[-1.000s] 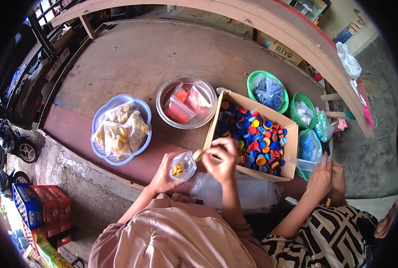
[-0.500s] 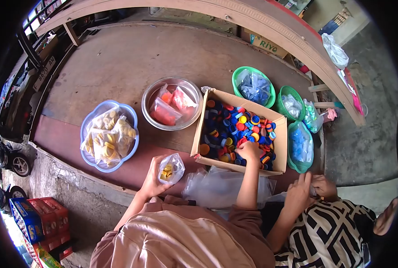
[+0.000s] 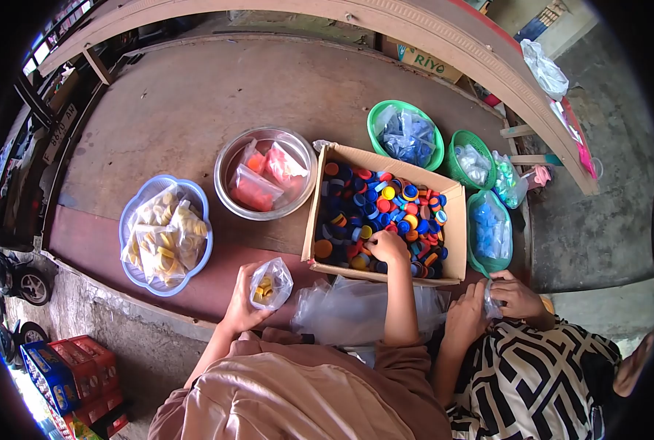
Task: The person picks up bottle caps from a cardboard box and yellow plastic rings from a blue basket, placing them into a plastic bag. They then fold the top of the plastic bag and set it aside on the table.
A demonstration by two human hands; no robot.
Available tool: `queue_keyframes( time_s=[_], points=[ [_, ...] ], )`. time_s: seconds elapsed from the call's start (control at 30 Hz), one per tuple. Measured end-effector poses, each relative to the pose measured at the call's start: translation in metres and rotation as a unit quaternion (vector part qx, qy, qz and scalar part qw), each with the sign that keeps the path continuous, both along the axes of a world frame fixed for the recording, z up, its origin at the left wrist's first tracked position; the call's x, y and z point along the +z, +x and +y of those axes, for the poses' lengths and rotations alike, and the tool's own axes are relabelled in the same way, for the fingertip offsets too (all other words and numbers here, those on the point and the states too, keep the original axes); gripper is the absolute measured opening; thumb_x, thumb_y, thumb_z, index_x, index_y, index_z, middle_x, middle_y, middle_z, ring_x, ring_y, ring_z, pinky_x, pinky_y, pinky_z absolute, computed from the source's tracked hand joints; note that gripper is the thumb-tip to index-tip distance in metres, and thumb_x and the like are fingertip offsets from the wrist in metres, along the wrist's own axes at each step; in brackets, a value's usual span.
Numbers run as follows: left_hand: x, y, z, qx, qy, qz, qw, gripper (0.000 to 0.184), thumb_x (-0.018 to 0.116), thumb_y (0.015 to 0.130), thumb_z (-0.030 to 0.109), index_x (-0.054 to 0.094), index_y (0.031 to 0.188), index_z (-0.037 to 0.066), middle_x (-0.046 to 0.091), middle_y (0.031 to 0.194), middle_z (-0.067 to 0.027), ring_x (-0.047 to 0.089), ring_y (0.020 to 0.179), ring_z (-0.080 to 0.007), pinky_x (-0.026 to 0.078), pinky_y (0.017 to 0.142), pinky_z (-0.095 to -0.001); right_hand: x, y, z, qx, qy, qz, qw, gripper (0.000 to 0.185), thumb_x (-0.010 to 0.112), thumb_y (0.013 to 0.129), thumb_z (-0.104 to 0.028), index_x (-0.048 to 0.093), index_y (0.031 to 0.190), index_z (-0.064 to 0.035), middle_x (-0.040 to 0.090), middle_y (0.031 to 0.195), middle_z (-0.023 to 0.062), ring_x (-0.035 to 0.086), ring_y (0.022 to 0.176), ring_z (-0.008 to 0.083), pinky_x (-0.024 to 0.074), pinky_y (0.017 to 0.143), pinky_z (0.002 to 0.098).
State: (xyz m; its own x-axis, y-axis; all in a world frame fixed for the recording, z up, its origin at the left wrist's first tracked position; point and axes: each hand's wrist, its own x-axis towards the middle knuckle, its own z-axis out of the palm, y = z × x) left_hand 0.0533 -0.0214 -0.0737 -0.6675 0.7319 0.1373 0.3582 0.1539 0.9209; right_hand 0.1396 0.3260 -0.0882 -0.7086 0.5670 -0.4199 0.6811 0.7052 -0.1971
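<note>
My left hand (image 3: pixel 243 302) is closed around a clear plastic bag (image 3: pixel 282 277), its mouth facing up. Several yellow bottle caps (image 3: pixel 264 287) lie inside the bag. My right hand (image 3: pixel 388 248) reaches into an open cardboard box (image 3: pixel 455 220) filled with blue, red, orange and yellow bottle caps (image 3: pixel 389 205). Its fingers are bent together among the caps, beside a yellow one; what they pinch is hidden. Flat clear plastic bags (image 3: pixel 341 312) lie between my arms, in front of the box.
A blue basket (image 3: pixel 203 253) holds bags of yellowish caps; a metal bowl (image 3: pixel 223 192) holds bags of red ones. Green baskets (image 3: pixel 437 155) with bagged caps stand right of the box. Close on my right, a co-worker's hands (image 3: pixel 514 297) handle a plastic bag.
My right hand has shifted left within the box, toward a yellow cap. My left hand still holds the bag. The co-worker's hands have moved slightly, and the view has shifted a little.
</note>
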Motion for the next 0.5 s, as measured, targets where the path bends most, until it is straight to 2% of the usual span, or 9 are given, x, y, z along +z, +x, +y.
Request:
queue_keyframes(
  time_s=[0.1,0.2,0.3,0.33,0.37,0.43,0.5],
  points=[
    [-0.003,-0.001,-0.003,-0.002,-0.005,0.0,1.0,0.083,0.076,0.058,0.017,0.034,0.127,-0.001,0.041,0.118,-0.021,0.045,0.111,-0.0367,0.038,0.095,-0.0423,-0.007,0.004,-0.004,-0.02,0.035,0.017,0.999,0.019,0.066,0.073,-0.028,0.071,0.088,-0.0162,0.067,0.084,0.0123,0.063,0.083,0.0307,0.0504,0.071,0.0403],
    [-0.007,-0.001,-0.005,0.0,0.013,-0.028,1.0,0.083,0.075,0.058,0.018,0.033,0.127,-0.002,0.041,0.118,-0.0212,0.045,0.111,-0.0367,0.039,0.095,-0.0421,-0.001,0.013,-0.007,-0.057,0.058,0.207,0.975,0.017,0.067,0.071,-0.023,0.071,0.084,-0.0137,0.067,0.079,0.0111,0.063,0.078,0.0305,0.0501,0.067,0.0393],
    [-0.007,-0.002,-0.005,-0.001,-0.014,-0.013,1.0,0.083,0.075,0.058,0.019,0.033,0.127,-0.002,0.041,0.118,-0.0213,0.045,0.11,-0.0366,0.038,0.095,-0.042,0.057,0.01,-0.033,-0.005,-0.075,0.116,0.99,0.014,0.068,0.069,-0.02,0.072,0.081,-0.0118,0.066,0.076,0.0091,0.063,0.074,0.029,0.0495,0.064,0.0373],
    [-0.008,-0.002,-0.005,-0.002,-0.012,-0.019,1.0,0.083,0.075,0.058,0.019,0.033,0.127,-0.002,0.041,0.118,-0.0213,0.045,0.111,-0.0367,0.038,0.095,-0.0422,0.046,0.009,-0.037,0.012,-0.077,0.121,0.99,0.019,0.072,0.065,-0.024,0.072,0.079,-0.0117,0.067,0.076,0.01,0.064,0.075,0.028,0.0495,0.065,0.0368],
    [-0.008,-0.003,-0.004,-0.004,-0.01,-0.024,1.0,0.083,0.075,0.058,0.019,0.033,0.127,-0.002,0.041,0.118,-0.0213,0.045,0.111,-0.0368,0.038,0.096,-0.0423,0.048,0.007,-0.045,0.052,0.003,0.077,0.996,0.025,0.073,0.062,-0.029,0.073,0.081,-0.0129,0.067,0.08,0.0118,0.064,0.076,0.0285,0.0495,0.067,0.0378],
    [-0.009,-0.002,-0.003,-0.004,-0.01,-0.033,0.999,0.083,0.075,0.058,0.019,0.033,0.127,-0.001,0.041,0.118,-0.0214,0.044,0.111,-0.0371,0.037,0.096,-0.0427,0.039,0.002,-0.046,0.053,0.005,0.034,0.998,0.031,0.075,0.057,-0.032,0.073,0.082,-0.0139,0.066,0.083,0.0128,0.063,0.077,0.0293,0.0494,0.068,0.0391],
    [-0.009,-0.003,-0.002,0.0,-0.017,-0.04,0.999,0.083,0.075,0.058,0.019,0.034,0.127,-0.001,0.041,0.119,-0.0215,0.044,0.112,-0.0376,0.037,0.096,-0.0431,0.028,0.0,-0.042,0.063,0.021,0.044,0.997,0.029,0.075,0.057,-0.032,0.072,0.079,-0.0131,0.066,0.081,0.0124,0.063,0.076,0.0287,0.0495,0.067,0.0383]
  ],
)
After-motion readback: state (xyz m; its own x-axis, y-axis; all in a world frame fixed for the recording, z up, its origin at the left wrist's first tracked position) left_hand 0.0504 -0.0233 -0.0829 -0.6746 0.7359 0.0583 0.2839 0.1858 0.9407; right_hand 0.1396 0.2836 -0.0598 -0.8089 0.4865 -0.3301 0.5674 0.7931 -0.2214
